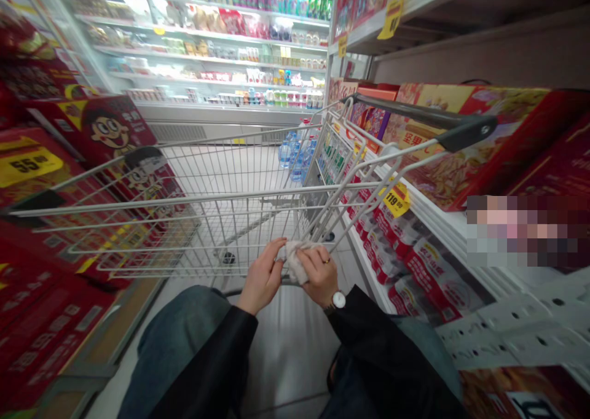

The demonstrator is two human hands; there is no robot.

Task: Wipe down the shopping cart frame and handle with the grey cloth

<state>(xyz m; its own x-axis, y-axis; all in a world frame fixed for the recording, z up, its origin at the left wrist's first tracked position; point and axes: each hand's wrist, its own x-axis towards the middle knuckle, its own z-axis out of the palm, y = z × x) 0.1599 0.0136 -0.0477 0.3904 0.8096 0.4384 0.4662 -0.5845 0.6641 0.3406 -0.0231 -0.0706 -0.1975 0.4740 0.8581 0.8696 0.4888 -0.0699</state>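
The left hand [262,278] and right hand [319,276] pinch a crumpled white cloth [294,263] between their fingers [310,258], just over the rear of a wire shopping cart [198,222]. A wristwatch [339,300] sits on the right wrist, a gold ring [327,260] on the right hand, and black sleeves [369,345] cover both forearms. Right of the cart stand red gift boxes [461,142] on a white shelf [442,234], with a yellow "119" price tag [396,199]. More red boxes [110,130] stand left of it, and a refrigerated display case [207,56] lies beyond it.
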